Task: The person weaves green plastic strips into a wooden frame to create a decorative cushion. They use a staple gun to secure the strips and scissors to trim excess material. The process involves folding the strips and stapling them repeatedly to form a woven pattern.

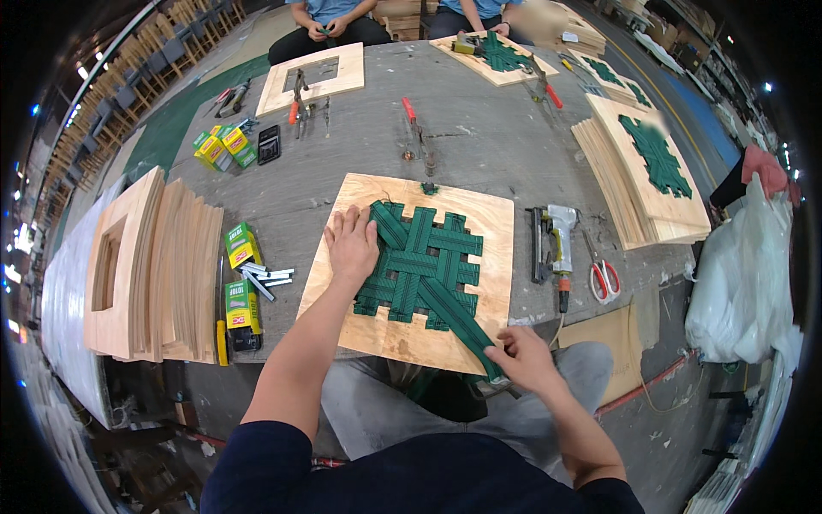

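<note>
A square wooden board (338, 291) lies in front of me at the table's near edge, with green webbing straps (409, 264) woven across its middle. One loose green strap (454, 313) runs diagonally over and under the weave and hangs past the board's lower right edge. My left hand (351, 244) lies flat on the board's left side, fingers stretched out, its fingertips by the strap's upper left end. At the lower right, my right hand (521, 355) pinches the strap's other end between thumb and fingers. A small green scrap (429, 188) sits at the board's far edge.
Right of the board lie a staple gun (561, 244) and red-handled scissors (604, 281). Frame boards (154, 265) are stacked left, beside staple boxes (242, 307) and loose staples (267, 278). Webbed boards (642, 171) are piled right. Pincers (417, 137) lie ahead; two people work across the table.
</note>
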A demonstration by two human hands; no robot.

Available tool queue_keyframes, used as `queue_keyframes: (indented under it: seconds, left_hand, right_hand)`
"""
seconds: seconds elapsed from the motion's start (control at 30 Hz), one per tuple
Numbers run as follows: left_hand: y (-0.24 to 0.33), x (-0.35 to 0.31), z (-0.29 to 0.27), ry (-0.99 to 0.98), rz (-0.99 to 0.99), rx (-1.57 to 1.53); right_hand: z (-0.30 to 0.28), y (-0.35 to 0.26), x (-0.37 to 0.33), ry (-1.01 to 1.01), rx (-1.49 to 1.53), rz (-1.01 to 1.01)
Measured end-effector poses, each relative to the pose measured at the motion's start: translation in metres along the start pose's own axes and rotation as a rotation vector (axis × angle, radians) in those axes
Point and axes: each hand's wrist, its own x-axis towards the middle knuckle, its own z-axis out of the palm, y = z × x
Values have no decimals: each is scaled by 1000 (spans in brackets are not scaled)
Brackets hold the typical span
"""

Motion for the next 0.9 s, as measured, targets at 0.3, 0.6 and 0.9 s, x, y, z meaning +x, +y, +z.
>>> queue_keyframes:
  seconds: [0.3, 0.6, 0.9]
  left_hand:
    - [7, -43, -21, 269, -138, -595]
    - [123, -247, -43, -483, -444, -1312]
    - [188, -265, -19, -909, -563, -1533]
  right_hand:
    - [39, -35, 16, 69, -434, -88]
    - [16, 21, 4, -276, 542, 132]
    - [19, 56, -69, -305, 540, -17]
